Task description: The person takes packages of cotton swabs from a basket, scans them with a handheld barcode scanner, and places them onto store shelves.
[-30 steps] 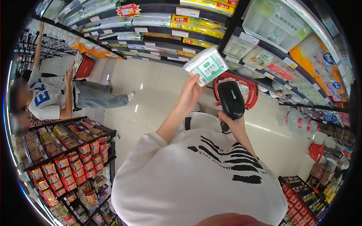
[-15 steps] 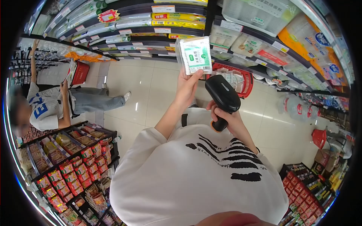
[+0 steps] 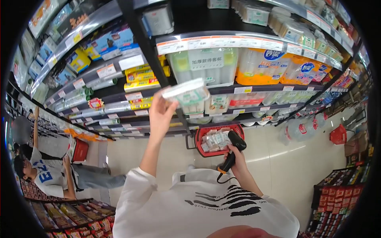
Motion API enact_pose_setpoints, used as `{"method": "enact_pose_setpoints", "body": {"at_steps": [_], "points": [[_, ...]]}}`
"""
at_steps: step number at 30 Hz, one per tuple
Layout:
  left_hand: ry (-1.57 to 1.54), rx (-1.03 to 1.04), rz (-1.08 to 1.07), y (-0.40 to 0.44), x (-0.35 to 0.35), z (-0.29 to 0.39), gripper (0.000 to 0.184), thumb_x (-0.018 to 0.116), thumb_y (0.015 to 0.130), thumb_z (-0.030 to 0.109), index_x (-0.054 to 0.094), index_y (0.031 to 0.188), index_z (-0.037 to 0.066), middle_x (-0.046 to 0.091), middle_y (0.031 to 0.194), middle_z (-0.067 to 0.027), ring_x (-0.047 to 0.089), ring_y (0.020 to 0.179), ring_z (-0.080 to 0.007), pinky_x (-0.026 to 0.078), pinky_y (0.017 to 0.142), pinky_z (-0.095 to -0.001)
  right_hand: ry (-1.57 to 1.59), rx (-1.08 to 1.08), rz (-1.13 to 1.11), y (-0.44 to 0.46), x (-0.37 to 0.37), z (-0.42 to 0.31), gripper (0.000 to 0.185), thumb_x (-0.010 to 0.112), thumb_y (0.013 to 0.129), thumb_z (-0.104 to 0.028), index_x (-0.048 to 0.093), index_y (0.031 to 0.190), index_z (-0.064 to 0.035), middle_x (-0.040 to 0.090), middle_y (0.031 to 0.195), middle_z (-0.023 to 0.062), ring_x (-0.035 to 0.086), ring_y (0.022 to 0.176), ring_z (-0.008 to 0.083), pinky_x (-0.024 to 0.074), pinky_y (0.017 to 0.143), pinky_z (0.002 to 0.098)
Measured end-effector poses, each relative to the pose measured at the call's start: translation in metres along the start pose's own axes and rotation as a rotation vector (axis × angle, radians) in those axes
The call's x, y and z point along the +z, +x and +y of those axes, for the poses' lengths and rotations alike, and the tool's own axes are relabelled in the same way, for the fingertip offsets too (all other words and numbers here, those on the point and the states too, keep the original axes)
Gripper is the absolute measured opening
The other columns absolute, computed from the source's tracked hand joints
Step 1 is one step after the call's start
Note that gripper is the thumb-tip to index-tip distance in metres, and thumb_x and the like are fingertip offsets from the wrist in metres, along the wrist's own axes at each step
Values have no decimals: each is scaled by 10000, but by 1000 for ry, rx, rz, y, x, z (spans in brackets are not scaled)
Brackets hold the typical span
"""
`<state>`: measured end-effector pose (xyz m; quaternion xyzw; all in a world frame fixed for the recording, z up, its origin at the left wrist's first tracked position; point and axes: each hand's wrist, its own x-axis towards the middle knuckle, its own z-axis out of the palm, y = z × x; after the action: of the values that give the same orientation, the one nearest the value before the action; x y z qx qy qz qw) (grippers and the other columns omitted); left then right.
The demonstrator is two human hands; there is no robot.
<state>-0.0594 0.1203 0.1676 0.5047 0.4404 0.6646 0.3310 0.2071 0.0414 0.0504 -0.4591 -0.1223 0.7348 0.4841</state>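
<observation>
Cotton-swab pack (image 3: 186, 94), clear plastic with a green-and-white label, print too blurred to read. Head view, the only one: pack is up in the air in front of the shelves, over neither floor nor basket rim. Left hand (image 3: 160, 113) pinches its near-left end, thumb on one side, fingers on the other. Right hand (image 3: 237, 158) has fingers wrapped round the grip of a black barcode scanner (image 3: 237, 141); scanner head overlaps the right side of a red basket (image 3: 200, 148), contact unclear.

Progress: looks partway. A pile of small packs (image 3: 214, 139) already lies in the basket; the held one is in neither basket nor shelf. More similar-looking packs (image 3: 256, 16) stand on the black upper shelf (image 3: 190, 20); count not clear.

Surface and room: basket sits on pale glossy tile floor (image 3: 278, 168) at the foot of the shelving. Lower shelves: cup pack (image 3: 204, 65), orange packs (image 3: 260, 65), yellow boxes (image 3: 143, 79). Big clear bottles (image 3: 301, 130) at right, red container (image 3: 338, 134) beyond. Another person (image 3: 51, 174) stands at left, well apart, one arm raised.
</observation>
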Motion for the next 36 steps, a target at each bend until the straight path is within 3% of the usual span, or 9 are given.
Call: {"method": "enact_pose_setpoints", "body": {"at_steps": [4,8,12,17,20,30,33,34,36], "points": [[65,240,-21,83,68,49,384,678,799,37,477,1109,-67,615,916,-79,592,859,-133,473,759,-240,74,-17,13,6,-19,-16,233,628,829,-155,491,979,-41,553,885,73,525,684,145,447,599,286],[80,171,-362,177,142,59,301,676,804,116,588,1037,-52,658,897,-73,565,771,-94,458,724,-228,151,-20,13,10,-36,-29,215,616,835,-139,478,981,-64,539,879,73,524,698,156,449,607,289],[190,250,-311,264,214,22,239,681,776,97,631,940,-70,685,816,-116,633,681,-112,487,638,-222,202,-65,18,11,-57,-52,202,614,835,-139,489,966,-52,542,851,63,531,696,158,451,611,292],[742,282,-367,322,263,-23,285,645,743,318,647,760,34,649,683,-126,645,662,-251,493,659,-374,173,-103,83,17,-89,-73,198,628,826,-200,543,910,-42,549,762,40,540,682,145,453,640,279],[1005,415,-369,329,279,-23,355,606,785,363,641,800,10,634,716,-180,635,707,-311,478,652,-401,160,-142,101,16,-101,-85,203,630,828,-207,546,910,-42,554,763,43,546,689,141,456,653,276],[910,300,-393,342,292,-23,446,644,727,419,641,852,-9,659,771,-166,650,787,-302,476,721,-373,155,-116,118,29,-93,-104,216,640,822,-199,550,954,-53,571,820,32,553,702,133,470,653,284],[974,509,-480,338,286,-20,625,648,728,557,608,934,-32,630,777,-152,611,713,-254,466,686,-354,105,-74,102,36,-88,-105,206,644,817,-196,557,942,-58,575,809,34,560,691,137,474,652,284],[1067,353,-619,334,282,-3,657,644,732,563,601,979,-44,635,827,-184,619,779,-274,471,724,-361,84,-57,81,41,-85,-98,201,647,815,-198,561,936,-62,577,804,35,564,684,140,476,652,284],[1055,435,-476,296,263,16,488,597,824,432,605,1047,-1,654,870,-192,639,806,-282,497,738,-386,45,-57,102,52,-90,-84,186,645,819,-204,568,926,-73,571,769,33,565,670,142,477,647,282]]}}
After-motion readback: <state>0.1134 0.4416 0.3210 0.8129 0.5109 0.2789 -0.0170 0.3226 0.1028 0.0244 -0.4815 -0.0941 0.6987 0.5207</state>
